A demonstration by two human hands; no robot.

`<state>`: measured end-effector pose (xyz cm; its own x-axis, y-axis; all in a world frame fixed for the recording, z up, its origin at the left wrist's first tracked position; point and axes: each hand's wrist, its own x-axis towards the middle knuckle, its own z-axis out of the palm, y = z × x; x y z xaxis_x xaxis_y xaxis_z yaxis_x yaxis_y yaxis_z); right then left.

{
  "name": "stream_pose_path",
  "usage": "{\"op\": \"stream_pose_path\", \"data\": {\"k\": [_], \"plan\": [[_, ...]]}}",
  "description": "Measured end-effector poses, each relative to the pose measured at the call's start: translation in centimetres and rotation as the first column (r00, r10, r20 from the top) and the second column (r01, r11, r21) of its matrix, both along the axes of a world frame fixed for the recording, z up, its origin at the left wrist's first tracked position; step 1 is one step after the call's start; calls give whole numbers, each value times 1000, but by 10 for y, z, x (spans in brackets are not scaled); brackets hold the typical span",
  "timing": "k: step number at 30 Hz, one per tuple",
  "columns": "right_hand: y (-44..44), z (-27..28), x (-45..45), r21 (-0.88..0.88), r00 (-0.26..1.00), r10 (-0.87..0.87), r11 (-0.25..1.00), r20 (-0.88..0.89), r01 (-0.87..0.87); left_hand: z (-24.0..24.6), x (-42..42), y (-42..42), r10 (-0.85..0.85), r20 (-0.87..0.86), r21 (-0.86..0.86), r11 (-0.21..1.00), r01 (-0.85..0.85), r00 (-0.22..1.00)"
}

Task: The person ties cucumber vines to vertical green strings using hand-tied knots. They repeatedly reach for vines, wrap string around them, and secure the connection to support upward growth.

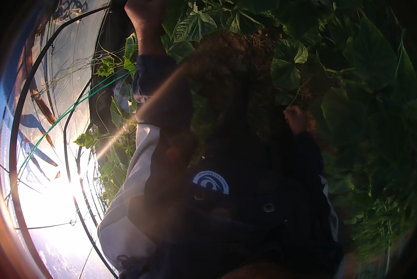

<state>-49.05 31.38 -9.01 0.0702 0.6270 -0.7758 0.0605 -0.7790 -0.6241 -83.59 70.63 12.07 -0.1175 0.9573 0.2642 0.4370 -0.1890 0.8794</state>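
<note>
My left hand point(145, 15) is raised at the top edge, partly cut off, among broad lobed leaves point(196, 26) of climbing vines that look like cucumber plants. Its fingers are too dark and cropped to show whether they hold anything. Lower and to the right, my right hand point(295, 119) has curled fingers beside a thin tendril or stem point(299, 91); shadow hides whether it grips it. A large two-leaf shoot point(287, 71) stands just above this hand. Dark sleeves with pale panels cover both arms.
Green twine point(70, 108) runs diagonally across the left, near dark curved poles point(18, 111) and sunlit translucent sheeting point(79, 52). Dense vine foliage point(365, 115) fills the right side. Brown ground or dry litter point(229, 48) lies between the plants. Glare washes out the lower left.
</note>
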Motion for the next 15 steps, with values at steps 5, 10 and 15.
{"op": "stream_pose_path", "data": {"k": [5,10,15], "plan": [[8,5,16,-23,993,117,993,17,-117,2,-7,-67,192,-14,135,973,-188,981],[23,15,42,50,917,398,915,41,-399,-9,4,-200,170,-141,-166,967,-192,975],[21,19,67,26,823,559,826,99,-564,-29,14,-322,-199,-55,-605,786,126,978]]}}
